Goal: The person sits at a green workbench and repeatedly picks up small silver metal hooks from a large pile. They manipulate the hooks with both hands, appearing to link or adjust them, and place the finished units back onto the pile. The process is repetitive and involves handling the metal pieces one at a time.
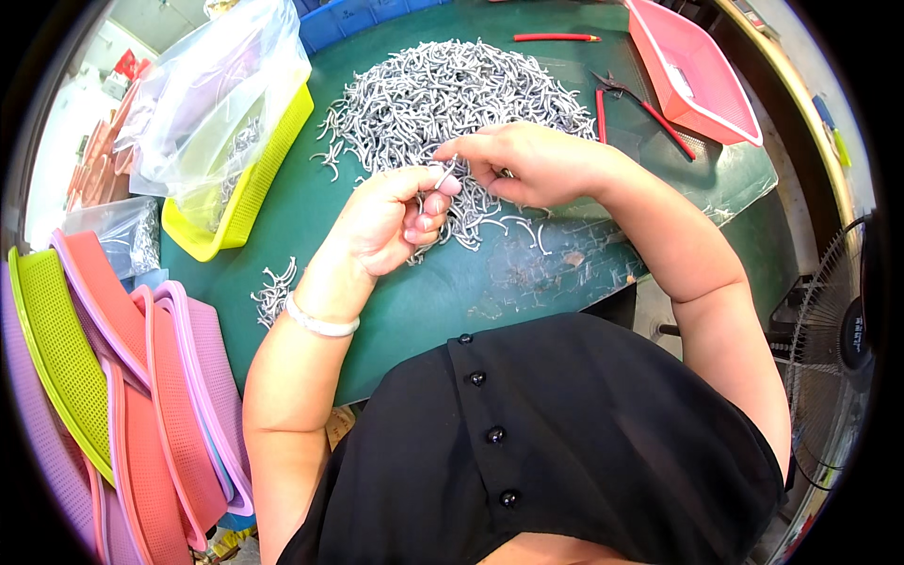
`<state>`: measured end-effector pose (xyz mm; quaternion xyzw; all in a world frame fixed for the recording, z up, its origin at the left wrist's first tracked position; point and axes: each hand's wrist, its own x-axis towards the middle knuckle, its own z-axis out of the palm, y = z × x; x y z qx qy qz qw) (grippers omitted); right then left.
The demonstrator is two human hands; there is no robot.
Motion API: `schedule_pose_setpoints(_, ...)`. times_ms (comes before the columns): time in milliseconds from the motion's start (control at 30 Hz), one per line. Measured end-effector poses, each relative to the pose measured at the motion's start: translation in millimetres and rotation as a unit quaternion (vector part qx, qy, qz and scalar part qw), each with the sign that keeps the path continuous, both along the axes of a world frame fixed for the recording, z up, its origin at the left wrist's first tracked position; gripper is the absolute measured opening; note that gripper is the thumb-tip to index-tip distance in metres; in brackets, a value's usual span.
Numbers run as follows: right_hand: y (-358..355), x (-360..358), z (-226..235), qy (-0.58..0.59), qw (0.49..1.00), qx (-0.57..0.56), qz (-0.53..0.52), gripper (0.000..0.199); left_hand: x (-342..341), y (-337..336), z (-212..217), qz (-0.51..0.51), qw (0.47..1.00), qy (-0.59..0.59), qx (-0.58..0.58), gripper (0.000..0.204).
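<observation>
Between the thumb and fingertips of my left hand [400, 212] is a small curved silver metal piece [446, 177]. My right hand [541, 165] is right beside it, fingers bent inward and index fingertip close to that piece. Whatever the right fingers hold, if anything, is too small and hidden to name. Both hands are over the near edge of a large heap of similar curved metal pieces [461, 89] on the green table [405, 320]. A smaller group of these pieces [275, 290] lies by my left forearm.
At the left, a yellow-green basket [273, 174] holds a clear plastic bag [212, 85]. Nearer stand several stacked pink, purple and green baskets [179, 405]. Red-handled pliers [659, 122], a red-handled tool [556, 38] and a pink basket [697, 75] lie far right; a fan [829, 348] stands right.
</observation>
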<state>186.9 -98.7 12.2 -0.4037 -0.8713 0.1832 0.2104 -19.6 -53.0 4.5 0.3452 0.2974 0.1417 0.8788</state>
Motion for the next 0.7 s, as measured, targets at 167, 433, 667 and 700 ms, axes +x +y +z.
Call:
schedule_pose_setpoints(167, 0.1, 2.0, 5.5, 0.050, 0.994, -0.095, -0.020, 0.051, -0.1, 0.3, -1.2, 0.008, 1.000, -0.027, -0.013, 0.011)
schedule_pose_setpoints(433, 4.7, 5.7, 0.6, 0.234, 0.964, -0.126, -0.005, 0.051, 2.0, 0.1, -9.3, 0.040, 0.994, -0.084, 0.053, 0.011)
schedule_pose_setpoints(667, -0.9, -2.8, 5.9, 0.230, 0.973, -0.021, -0.013, 0.052, 9.4, -13.4, 8.6, 0.003, 0.997, 0.035, 0.070, 0.014)
schedule_pose_setpoints(700, -2.0, -4.5, 6.5, 0.225, 0.974, -0.001, -0.014, 0.052, 10.6, -16.6, 8.6, 0.008, 0.997, 0.034, 0.075, 0.018)
